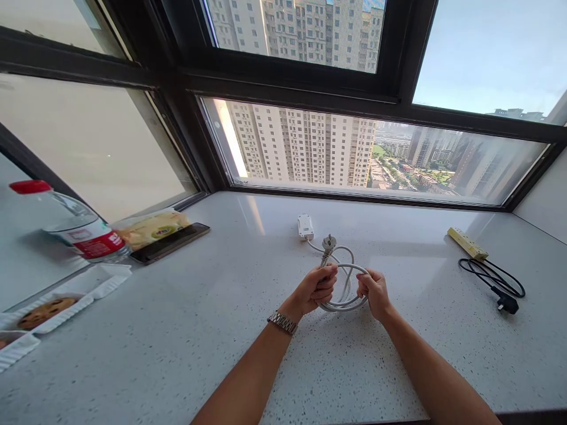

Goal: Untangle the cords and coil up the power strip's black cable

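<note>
A white power cable [344, 277] lies coiled in loops on the pale speckled windowsill counter [186, 330]. My left hand [317, 288], with a metal watch [282, 322] on its wrist, is closed round the cable just below its white plug [328, 243], which sticks up. My right hand [374, 291] is closed on the right side of the coil. The cable runs back to a small white adapter block [305, 226] lying flat on the counter near the window.
A yellow power strip [467, 242] with a black cord and plug [498, 283] lies at the right. At the left are a water bottle [71, 223] on its side, a phone [170, 242], a snack packet [150, 228] and a white tray with a cookie [46, 311].
</note>
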